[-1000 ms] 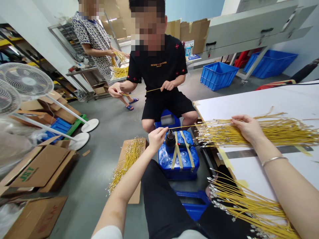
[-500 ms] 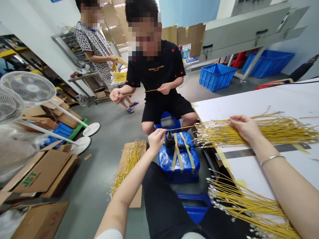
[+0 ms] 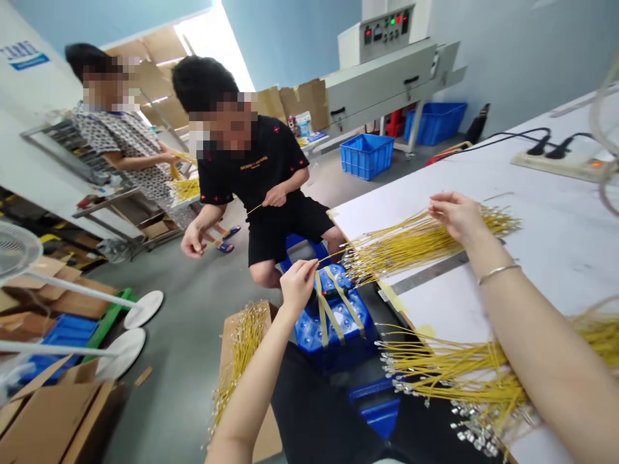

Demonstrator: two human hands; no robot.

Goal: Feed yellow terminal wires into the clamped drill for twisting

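Background: open blue plastic crate [image 3: 366, 156] on the floor; long grey conveyor machine [image 3: 387, 71] with lit control panel
Left: white pedestal fan [image 3: 144, 309]; brown cardboard boxes [image 3: 48, 425]
Table: white power strip [image 3: 556, 166] with black plugs
Nearby: person in patterned shirt [image 3: 120, 138], standing

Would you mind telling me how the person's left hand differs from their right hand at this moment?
The left hand pinches a single yellow wire, while the right hand lies open over a bundle of yellow wires. The left hand is above the blue case; the right, over the white table. A metal bangle circles the right wrist, but none shows on the left. Both hands are bare.
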